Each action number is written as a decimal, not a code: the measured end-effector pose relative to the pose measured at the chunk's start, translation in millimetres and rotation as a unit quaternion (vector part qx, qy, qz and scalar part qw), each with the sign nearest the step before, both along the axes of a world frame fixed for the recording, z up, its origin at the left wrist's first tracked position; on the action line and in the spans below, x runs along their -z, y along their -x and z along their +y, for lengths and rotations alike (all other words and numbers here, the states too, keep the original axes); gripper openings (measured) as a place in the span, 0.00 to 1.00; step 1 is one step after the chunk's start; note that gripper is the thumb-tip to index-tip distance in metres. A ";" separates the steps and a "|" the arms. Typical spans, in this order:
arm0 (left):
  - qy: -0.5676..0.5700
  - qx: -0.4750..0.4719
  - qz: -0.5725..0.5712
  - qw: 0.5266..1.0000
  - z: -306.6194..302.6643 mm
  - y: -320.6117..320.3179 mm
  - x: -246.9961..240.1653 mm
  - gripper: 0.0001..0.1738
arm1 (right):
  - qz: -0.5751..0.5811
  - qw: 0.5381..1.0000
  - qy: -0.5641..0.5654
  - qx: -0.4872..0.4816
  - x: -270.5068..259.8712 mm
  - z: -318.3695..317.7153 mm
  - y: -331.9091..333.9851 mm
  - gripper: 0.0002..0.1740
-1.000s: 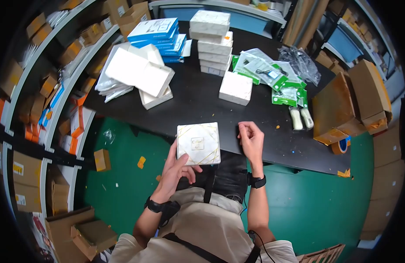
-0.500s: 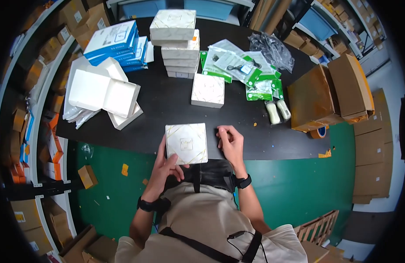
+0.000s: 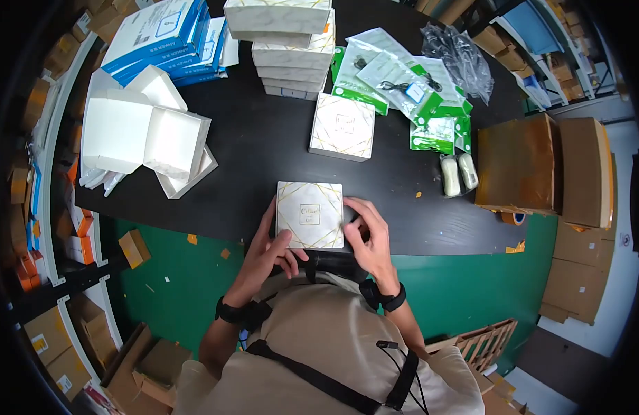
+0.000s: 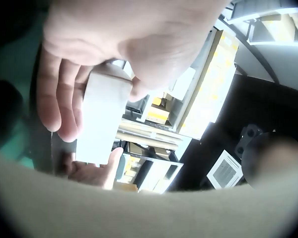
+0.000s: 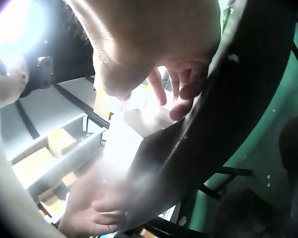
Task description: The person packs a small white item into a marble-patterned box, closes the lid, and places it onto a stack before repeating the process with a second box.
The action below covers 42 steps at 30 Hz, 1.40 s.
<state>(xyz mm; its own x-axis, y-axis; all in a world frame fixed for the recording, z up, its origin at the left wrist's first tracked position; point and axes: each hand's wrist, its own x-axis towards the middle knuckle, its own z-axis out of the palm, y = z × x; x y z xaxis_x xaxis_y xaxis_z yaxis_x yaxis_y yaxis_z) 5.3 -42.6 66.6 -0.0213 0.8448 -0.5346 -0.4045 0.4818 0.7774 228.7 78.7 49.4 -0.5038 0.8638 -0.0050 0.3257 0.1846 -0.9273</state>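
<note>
A square white marbled gift box with gold lines lies level over the table's front edge. My left hand grips its left side, thumb on the lid and fingers underneath; the left wrist view shows the box held edge-on. Curved around the right side is my right hand, its thumb and index finger at the box's edge. In the right wrist view, fingertips bend at the brightly lit box. Behind it, a second matching box sits on the table before a stack of white boxes.
Open white boxes lie on the left, below blue packages. Green-and-clear cable packets and two wrapped cream-coloured items are on the right, beside cardboard cartons. The black table has a curved front edge.
My right hand, apart from the box before, has come left to the box's right edge. My left hand keeps its hold. The head view has shifted and turned.
</note>
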 end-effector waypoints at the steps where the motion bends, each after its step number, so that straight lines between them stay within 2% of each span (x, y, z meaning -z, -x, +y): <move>1: -0.002 -0.002 -0.018 1.000 0.4 1.1 0.1 0.42 | -0.008 1.000 0.001 -0.025 -8.1 -1.1 1.8 0.26; 2: -0.004 -0.004 -0.037 0.999 0.7 2.1 0.0 0.44 | -0.010 1.000 0.007 -0.029 -15.8 -3.1 3.7 0.26; 5: -0.002 -0.003 -0.061 0.998 3.3 2.0 -7.6 0.47 | -0.016 0.999 -0.028 -0.039 -34.4 -10.8 8.4 0.36; 12: -0.022 0.018 -0.040 0.999 3.0 5.9 -2.9 0.52 | -0.076 0.993 -0.058 -0.069 -28.1 4.4 3.7 0.35; 16: -0.066 -0.002 0.051 0.997 3.8 9.8 2.7 0.53 | -0.093 0.992 -0.035 -0.084 -32.7 19.1 3.3 0.34; 19: -0.115 -0.001 0.146 0.983 10.1 10.0 -5.7 0.46 | -0.089 0.992 -0.030 -0.086 -33.9 25.8 7.7 0.33; 23: -0.110 -0.055 0.107 0.987 17.7 4.0 -10.9 0.46 | -0.070 0.994 -0.037 -0.082 -34.1 29.4 9.6 0.34; 27: -0.120 -0.037 0.126 0.984 16.4 4.4 -9.4 0.42 | -0.059 0.995 -0.029 -0.081 -32.9 28.6 10.0 0.33; 42: -0.117 -0.029 0.164 0.979 7.1 1.0 -5.4 0.42 | -0.039 0.996 -0.026 -0.080 -28.2 22.9 6.1 0.34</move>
